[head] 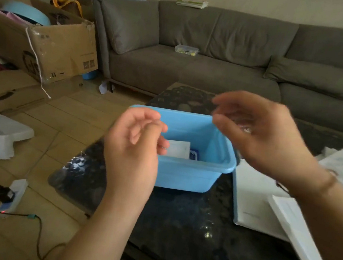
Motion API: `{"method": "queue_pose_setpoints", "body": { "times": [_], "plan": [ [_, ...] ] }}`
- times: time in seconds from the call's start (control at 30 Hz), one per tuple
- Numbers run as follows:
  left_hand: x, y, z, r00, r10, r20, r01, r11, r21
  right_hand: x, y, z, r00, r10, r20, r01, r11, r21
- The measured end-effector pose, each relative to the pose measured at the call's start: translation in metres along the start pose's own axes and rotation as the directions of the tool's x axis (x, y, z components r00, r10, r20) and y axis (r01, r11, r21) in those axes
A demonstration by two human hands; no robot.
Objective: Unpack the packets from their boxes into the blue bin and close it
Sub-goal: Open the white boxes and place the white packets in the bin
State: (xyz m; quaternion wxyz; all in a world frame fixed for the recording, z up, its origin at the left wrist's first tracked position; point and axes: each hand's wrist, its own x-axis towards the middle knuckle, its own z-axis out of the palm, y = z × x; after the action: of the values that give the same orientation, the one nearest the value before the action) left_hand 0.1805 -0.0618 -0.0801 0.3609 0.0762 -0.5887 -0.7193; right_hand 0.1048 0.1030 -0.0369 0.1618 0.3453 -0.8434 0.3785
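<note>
Dark stone table [176,226] in front of a grey sofa [197,47] carries the blue bin [189,174], lid off. White packets [178,148] lie inside, on its floor. Left hand [134,145] hangs over the bin's near-left corner, fingers loosely curled, holding nothing. Right hand [257,133], blurred, hovers above the right rim, fingers relaxed, empty. White boxes [264,208] lie just right of the bin.
</note>
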Motion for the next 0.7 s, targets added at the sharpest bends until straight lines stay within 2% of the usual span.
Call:
{"method": "queue_pose_setpoints", "body": {
  "times": [0.03,0.1,0.17,0.2,0.27,0.33,0.4,0.5,0.7],
  "plan": [
    [-0.013,-0.007,0.010,0.998,-0.022,0.057,0.022,1.000,0.001,-0.031,0.004,-0.018,0.995,0.023,-0.100,-0.025,1.000,-0.015],
    [-0.047,-0.026,0.031,0.972,-0.167,0.164,0.161,0.986,0.048,-0.093,0.019,-0.043,0.967,0.111,-0.229,-0.140,0.983,-0.117],
    [-0.081,-0.045,0.049,0.876,-0.363,0.317,0.312,0.928,0.201,-0.143,0.034,-0.058,0.943,0.185,-0.278,-0.260,0.929,-0.262],
    [-0.093,-0.053,0.056,0.807,-0.439,0.396,0.327,0.889,0.320,-0.162,0.040,-0.061,0.943,0.206,-0.261,-0.290,0.894,-0.342],
    [-0.109,-0.067,0.069,0.683,-0.531,0.501,0.230,0.808,0.542,-0.189,0.046,-0.062,0.959,0.232,-0.161,-0.281,0.828,-0.485],
    [-0.114,-0.075,0.082,0.610,-0.590,0.529,0.137,0.736,0.663,-0.208,0.057,-0.058,0.955,0.293,-0.044,-0.260,0.762,-0.593],
    [-0.119,-0.080,0.097,0.563,-0.628,0.537,0.099,0.696,0.711,-0.219,0.067,-0.050,0.945,0.326,0.005,-0.240,0.704,-0.668],
    [-0.131,-0.082,0.118,0.536,-0.630,0.562,0.073,0.698,0.713,-0.230,0.080,-0.044,0.957,0.287,-0.050,-0.247,0.709,-0.660],
    [-0.144,-0.086,0.147,0.574,-0.623,0.531,0.182,0.730,0.659,-0.234,0.090,-0.043,0.934,0.151,-0.325,-0.299,0.828,-0.474]
  ]
}}
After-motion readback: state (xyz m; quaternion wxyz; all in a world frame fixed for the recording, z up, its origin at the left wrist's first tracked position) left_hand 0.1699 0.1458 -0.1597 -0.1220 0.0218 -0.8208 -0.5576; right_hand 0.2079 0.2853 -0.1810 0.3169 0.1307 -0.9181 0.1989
